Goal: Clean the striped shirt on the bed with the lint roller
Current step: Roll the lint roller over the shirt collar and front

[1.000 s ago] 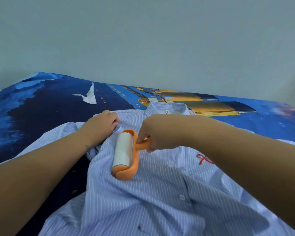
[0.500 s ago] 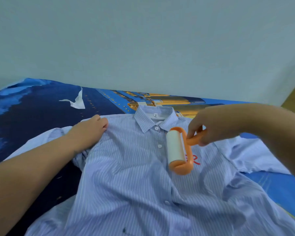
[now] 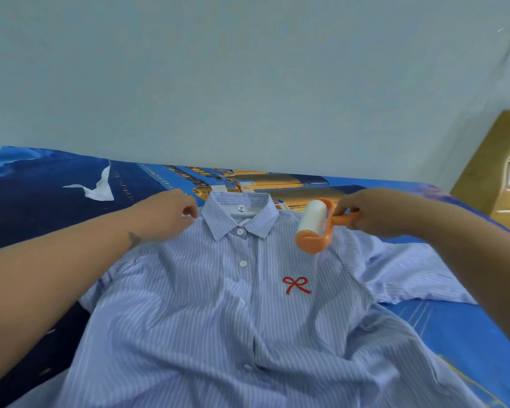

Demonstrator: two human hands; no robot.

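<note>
A light blue striped shirt (image 3: pixel 218 313) with white buttons and a small red bow on the chest lies front up on the bed, collar toward the wall. My right hand (image 3: pixel 374 213) grips the orange handle of a lint roller (image 3: pixel 314 225). Its white roll sits on the shirt's shoulder, just right of the collar. My left hand (image 3: pixel 165 214) rests on the other shoulder next to the collar, its fingertips curled in and pinching the fabric there.
The bed (image 3: pixel 42 201) wears a dark blue sheet printed with a ship and a white bird. A plain pale wall (image 3: pixel 248 83) stands right behind it. A wooden piece of furniture (image 3: pixel 501 172) shows at the far right.
My right hand has carried the roller from the left chest across the buttons and up to the right shoulder. My left hand shifted up toward the collar. The view turned right.
</note>
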